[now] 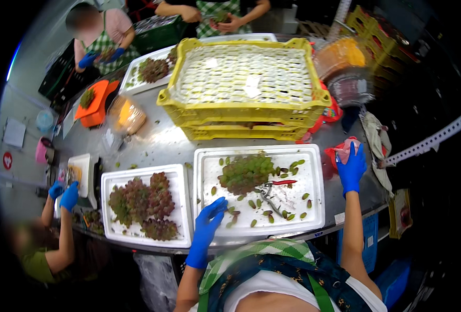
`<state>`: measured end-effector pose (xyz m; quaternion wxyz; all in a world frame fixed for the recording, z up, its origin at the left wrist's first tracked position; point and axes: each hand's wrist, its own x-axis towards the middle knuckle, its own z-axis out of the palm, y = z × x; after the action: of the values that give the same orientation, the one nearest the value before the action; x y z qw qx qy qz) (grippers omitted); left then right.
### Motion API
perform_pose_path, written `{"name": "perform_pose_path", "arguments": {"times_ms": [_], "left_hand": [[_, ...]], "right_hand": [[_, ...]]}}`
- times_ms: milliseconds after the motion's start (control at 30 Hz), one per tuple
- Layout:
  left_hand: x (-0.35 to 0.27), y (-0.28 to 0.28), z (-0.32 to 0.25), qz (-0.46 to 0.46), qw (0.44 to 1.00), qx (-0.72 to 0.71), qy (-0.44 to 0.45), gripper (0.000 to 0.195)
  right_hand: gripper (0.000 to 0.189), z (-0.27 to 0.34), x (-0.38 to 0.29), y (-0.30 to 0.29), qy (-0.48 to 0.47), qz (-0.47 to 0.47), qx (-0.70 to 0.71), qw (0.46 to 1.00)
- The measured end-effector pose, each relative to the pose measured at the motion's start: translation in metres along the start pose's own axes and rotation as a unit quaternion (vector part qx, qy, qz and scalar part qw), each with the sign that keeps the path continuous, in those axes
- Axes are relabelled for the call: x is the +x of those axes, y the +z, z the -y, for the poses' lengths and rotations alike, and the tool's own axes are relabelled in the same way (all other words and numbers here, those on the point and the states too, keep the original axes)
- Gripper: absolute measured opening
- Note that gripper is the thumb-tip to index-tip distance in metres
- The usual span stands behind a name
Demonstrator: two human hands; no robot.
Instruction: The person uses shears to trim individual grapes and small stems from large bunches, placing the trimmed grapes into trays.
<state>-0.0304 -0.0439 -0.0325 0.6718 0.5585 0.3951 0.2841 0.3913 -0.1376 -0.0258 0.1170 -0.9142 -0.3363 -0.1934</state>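
Note:
My left hand (210, 227), in a blue glove, hovers at the near left corner of a white foam tray (259, 230) with its fingers apart and nothing in it. A green-and-reddish bunch of grapes (248, 172) lies in this tray. Against the bunch rest pruning shears (283, 182) with one red handle showing. Several loose grapes (267, 213) are scattered around them. To the right of the tray, my gloved right hand (351, 169) has thumb and fingers around crumpled pink-and-red plastic packaging (343, 152) on the metal table (156, 146).
Stacked yellow crates (246, 113) stand behind the tray. A second foam tray (146, 238) with darker grape bunches (140, 201) sits at left. Beyond it are an orange scale (96, 105) and clear plastic containers (127, 115). Co-workers' gloved hands (67, 195) are at the left edge.

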Motion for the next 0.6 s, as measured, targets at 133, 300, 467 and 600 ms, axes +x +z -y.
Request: {"name": "perform_pose_path", "arguments": {"times_ms": [133,300,467,600], "left_hand": [[0.003,0.017,-0.009,-0.023,0.989,-0.112,-0.092,0.035],[0.02,0.041,0.015,0.073,0.974,-0.158,-0.145,0.038],[0.025,0.056,0.038,0.082,0.922,-0.341,-0.161,0.044],[0.033,0.067,0.046,-0.03,0.846,-0.489,-0.21,0.052]], "right_hand": [[0.048,0.062,-0.011,0.031,-0.135,0.07,0.382,0.912],[0.049,0.171,-0.033,0.034,-0.301,0.282,0.427,0.805],[0.042,0.202,-0.019,0.054,-0.122,0.577,0.448,0.672],[0.043,0.195,-0.04,0.01,-0.155,0.524,0.412,0.73]]}}
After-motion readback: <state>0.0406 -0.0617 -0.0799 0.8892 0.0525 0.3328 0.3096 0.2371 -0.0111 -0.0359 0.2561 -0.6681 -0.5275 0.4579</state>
